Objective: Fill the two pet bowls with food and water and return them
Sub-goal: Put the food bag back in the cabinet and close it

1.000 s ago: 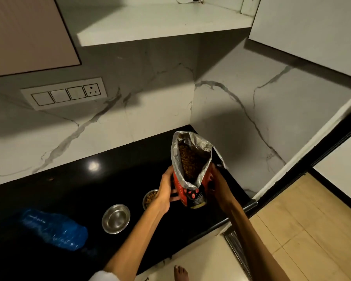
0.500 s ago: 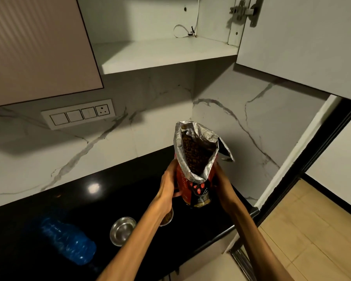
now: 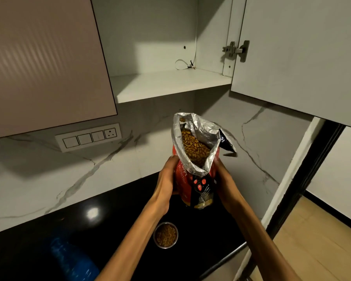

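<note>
Both hands hold the open red and black pet food bag with its crinkled silver lining (image 3: 193,159) upright in the air above the black polished stone desk (image 3: 114,211), below the open white wall cupboard (image 3: 170,84). The left hand (image 3: 167,179) wraps the bag's left side with fingers curled round it; the right hand (image 3: 224,180) clasps the right side the same way. Brown kibble shows through the bag's gaping mouth.

The small round steel pet bowl (image 3: 165,235) sits on the desk near its front edge, below the left forearm, and already holds kibble. The second bowl is out of sight here. A blue plastic water bottle (image 3: 73,258) lies on the desk toward the front left.

The step in hand looks like putting the bag away on the cupboard's bare shelf. To do that well, keep the bag vertical as it rises so nothing spills from the unfolded top, lift it clear of the shelf's front lip, and set its base flat and well back before letting go. Folding the mouth over first would be safer. Water for the other bowl is yet to come.
</note>
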Demonstrator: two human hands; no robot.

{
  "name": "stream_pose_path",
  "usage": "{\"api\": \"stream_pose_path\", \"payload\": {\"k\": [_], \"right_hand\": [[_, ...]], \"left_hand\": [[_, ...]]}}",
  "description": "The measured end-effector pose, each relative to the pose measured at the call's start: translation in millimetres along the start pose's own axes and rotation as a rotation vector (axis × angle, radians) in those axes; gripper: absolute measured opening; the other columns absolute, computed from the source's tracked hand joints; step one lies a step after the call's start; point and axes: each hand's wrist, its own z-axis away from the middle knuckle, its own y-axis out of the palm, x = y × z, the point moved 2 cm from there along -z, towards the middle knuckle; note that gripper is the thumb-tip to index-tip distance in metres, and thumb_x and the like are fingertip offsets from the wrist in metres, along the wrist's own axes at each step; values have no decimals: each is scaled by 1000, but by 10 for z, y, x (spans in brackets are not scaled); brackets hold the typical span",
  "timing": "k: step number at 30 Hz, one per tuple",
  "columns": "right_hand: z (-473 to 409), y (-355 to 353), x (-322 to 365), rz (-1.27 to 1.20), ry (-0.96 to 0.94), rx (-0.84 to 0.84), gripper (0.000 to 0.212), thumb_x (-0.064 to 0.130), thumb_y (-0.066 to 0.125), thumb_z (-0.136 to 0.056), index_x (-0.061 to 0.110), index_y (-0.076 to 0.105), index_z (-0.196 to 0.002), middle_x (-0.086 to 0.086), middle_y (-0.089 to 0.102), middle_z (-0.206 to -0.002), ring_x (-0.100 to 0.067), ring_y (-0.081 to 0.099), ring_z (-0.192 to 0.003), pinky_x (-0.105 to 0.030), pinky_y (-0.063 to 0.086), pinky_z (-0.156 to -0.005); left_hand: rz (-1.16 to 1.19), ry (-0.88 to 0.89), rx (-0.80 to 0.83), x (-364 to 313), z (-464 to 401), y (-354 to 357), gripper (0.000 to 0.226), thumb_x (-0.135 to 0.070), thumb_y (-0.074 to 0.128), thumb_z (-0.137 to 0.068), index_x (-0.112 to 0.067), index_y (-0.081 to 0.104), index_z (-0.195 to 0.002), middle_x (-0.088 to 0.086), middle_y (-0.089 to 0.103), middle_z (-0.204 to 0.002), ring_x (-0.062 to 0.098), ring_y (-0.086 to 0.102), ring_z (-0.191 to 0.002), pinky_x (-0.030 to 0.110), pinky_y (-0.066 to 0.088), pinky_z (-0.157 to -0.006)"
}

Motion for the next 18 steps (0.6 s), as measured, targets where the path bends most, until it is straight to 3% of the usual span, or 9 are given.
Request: {"api": "stream_pose_path", "payload": {"k": [3,7,10,13,15,18], "right_hand": [[-14,67,182,13,-28,22,53,59,43,-107,34,46,-154,1,61,-149,-21,61,-134,-31,57,-100],[-20,154,420,46,-63,13,52,66,43,-104,43,48,-151,11,61,-148,-11,62,-132,-39,54,-104],[14,236,635,98,-74,18,46,75,44,-97,57,57,-137,26,67,-133,6,67,-116,-22,60,-78],[17,263,801,53,-82,1,54,71,49,-92,46,58,-139,25,73,-121,6,71,-104,-14,59,-64],[25,292,899,30,-82,-4,52,68,49,-93,40,58,-136,22,76,-116,3,73,-101,-15,58,-64],[37,335,1036,40,-76,1,54,70,47,-94,40,59,-137,18,75,-121,-1,73,-107,-24,62,-71]], "left_hand": [[-11,38,12,-183,25,-28,56,-72,38,-95,-37,70,-124,3,78,-114,21,73,-107,38,57,-84],[-62,105,9,-404,47,-60,49,-69,34,-99,-41,67,-123,-8,79,-101,8,75,-88,30,52,-69],[-86,131,5,-572,61,-82,48,-68,32,-100,-41,66,-119,-18,78,-90,-3,72,-73,27,51,-64],[-105,152,12,-713,98,-86,46,-70,30,-99,-43,65,-113,-21,77,-87,0,73,-75,28,52,-64],[-103,154,8,-796,133,-83,45,-71,31,-98,-44,64,-112,-18,78,-89,7,73,-82,32,52,-67],[-102,168,9,-959,164,-74,52,-71,33,-98,-40,63,-126,-15,75,-102,10,69,-94,34,52,-67]]}}
